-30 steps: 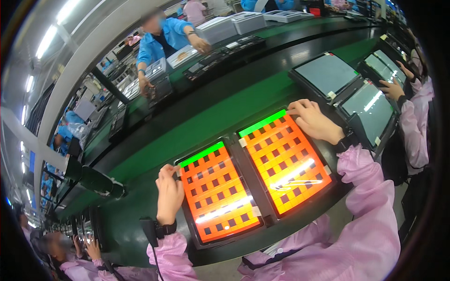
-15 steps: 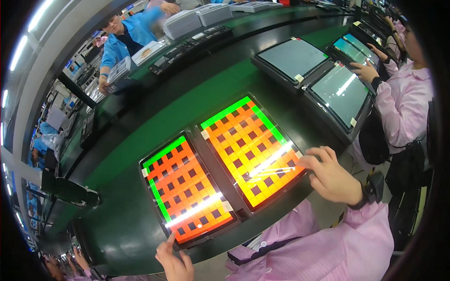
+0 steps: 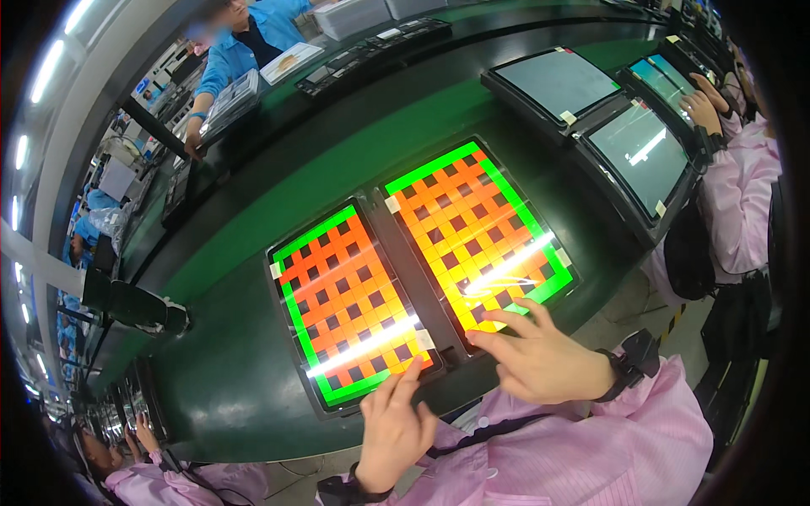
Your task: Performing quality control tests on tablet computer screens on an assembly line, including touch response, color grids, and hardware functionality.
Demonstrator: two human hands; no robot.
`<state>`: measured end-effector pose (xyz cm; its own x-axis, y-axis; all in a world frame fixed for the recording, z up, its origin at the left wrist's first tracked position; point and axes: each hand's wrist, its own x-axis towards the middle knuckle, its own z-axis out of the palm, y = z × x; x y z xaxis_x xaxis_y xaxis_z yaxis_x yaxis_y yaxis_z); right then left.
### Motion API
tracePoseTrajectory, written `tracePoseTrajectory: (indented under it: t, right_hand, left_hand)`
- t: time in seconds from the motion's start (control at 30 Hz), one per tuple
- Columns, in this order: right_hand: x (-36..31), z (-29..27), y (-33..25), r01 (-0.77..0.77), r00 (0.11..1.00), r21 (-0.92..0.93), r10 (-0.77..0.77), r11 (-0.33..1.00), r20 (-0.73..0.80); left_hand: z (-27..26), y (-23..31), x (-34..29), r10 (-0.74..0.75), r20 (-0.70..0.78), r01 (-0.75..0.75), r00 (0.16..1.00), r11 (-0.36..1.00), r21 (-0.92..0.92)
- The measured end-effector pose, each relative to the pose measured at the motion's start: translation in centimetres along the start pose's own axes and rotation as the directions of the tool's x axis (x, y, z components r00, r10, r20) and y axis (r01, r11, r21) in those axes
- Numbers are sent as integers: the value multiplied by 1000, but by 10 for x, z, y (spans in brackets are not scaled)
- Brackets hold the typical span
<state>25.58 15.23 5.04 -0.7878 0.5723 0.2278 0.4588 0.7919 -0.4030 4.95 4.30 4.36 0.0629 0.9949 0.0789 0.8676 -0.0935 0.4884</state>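
Two tablets lie side by side in front of me, each lit with a grid of orange, yellow and black squares and a green band along its edges. On the left tablet (image 3: 342,291), my left hand (image 3: 396,426) has its index finger at the near edge, towards the right corner. My right hand (image 3: 544,354) reaches over the near edge of the right tablet (image 3: 460,228), a fingertip at its near left corner. Fingers on both hands are stretched and apart, holding nothing. Small pale tabs stick to the tablets' edges.
More tablets with grey screens (image 3: 553,84) sit in black frames at the right, beside a co-worker in pink (image 3: 734,202). Across the green bench (image 3: 228,354), a person in blue (image 3: 245,51) handles a tray. A black-and-white post (image 3: 139,308) stands at the left.
My left hand has slid right along the left tablet's near edge. My right hand has moved left from the right tablet's right corner. Green now borders more of both screens' edges.
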Motion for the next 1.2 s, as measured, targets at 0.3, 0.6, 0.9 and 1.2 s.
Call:
tracePoseTrajectory:
  t: [0.3, 0.6, 0.9, 1.2]
  right_hand:
    - [130, -6, 69, 10, 999, 38, -8, 999, -51]
    - [117, 4, 72, 122, 992, -118, -117, 986, 53]
    - [30, -31, 27, 280, 946, -60, -265, 958, 187]
    - [128, 9, 99, 142, 986, -233, -157, 962, -49]
  left_hand:
    - [-43, -68, 119, 146, -182, -128, 973, 986, 103]
    - [-45, -65, 128, 65, 25, -69, 998, 983, 171]
    - [-43, -11, 31, 135, 192, -168, 972, 971, 168]
    - [-35, -94, 136, 79, -135, -43, 988, 968, 249]
